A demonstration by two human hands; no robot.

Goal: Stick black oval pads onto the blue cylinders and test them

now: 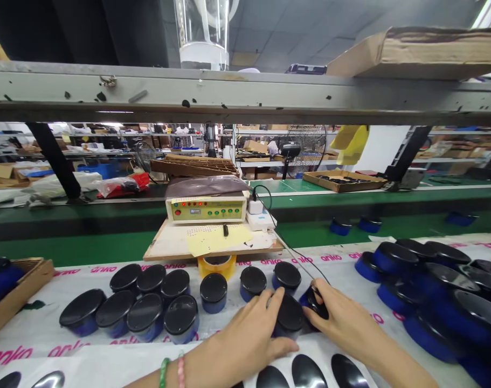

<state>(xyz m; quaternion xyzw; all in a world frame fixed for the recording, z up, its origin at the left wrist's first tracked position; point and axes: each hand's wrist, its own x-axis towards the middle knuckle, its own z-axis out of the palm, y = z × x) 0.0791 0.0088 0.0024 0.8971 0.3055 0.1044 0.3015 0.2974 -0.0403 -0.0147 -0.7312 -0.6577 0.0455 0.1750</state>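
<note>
The right hand (338, 311) has its fingers and thumb closed around a tilted black-topped blue tub (319, 306), low right of centre. The left hand (253, 326) is spread against the left side of an upright tub (289, 313), which stands between the two hands; whether it grips, I cannot tell. Black ovals (309, 372) lie just below, at the bottom edge. More tubs stand in rows at lower left and heap up at the right edge. At far left, a carton (21, 303) holds blue-and-black tubs; at upper right, a tray (358, 186) holds dark pieces.
</note>
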